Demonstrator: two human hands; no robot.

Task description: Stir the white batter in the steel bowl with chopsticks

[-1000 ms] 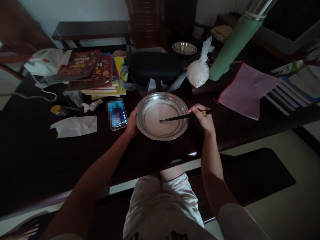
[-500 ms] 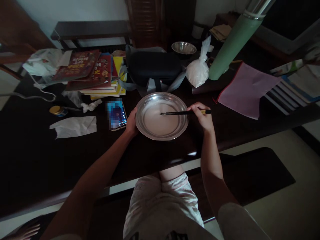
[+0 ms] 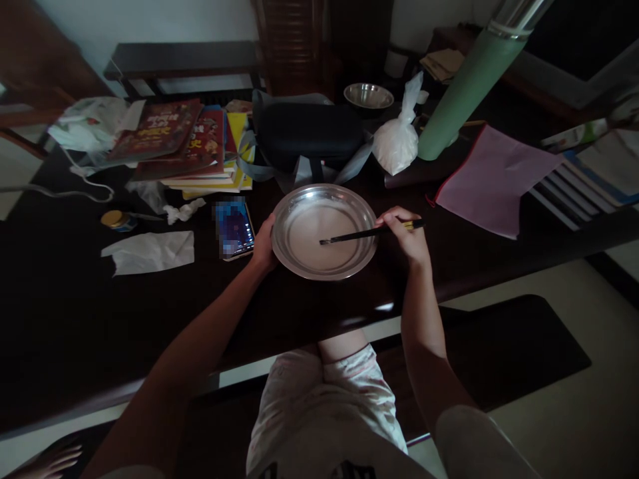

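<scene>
A round metal plate [image 3: 299, 199] with pale liquid in its middle sits on the dark table [image 3: 60, 319] in front of me. My left hand [image 3: 263, 245] rests against the plate's left rim, gripping it. My right hand [image 3: 407, 233] at the plate's right edge is closed on dark chopsticks [image 3: 357, 235], whose tips reach into the liquid near the plate's centre.
A phone [image 3: 233, 228] lies just left of my left hand, with crumpled tissue [image 3: 148, 251] and a small jar [image 3: 114, 219] further left. Behind the plate are stacked books [image 3: 190, 143], a black case [image 3: 307, 130], a white plastic bag [image 3: 397, 143], a green flask [image 3: 466, 83], a small metal bowl [image 3: 368, 95] and a pink cloth [image 3: 492, 179].
The chopstick tips moved up across the liquid and have come back down toward the plate's centre. My left hand has stayed on the rim.
</scene>
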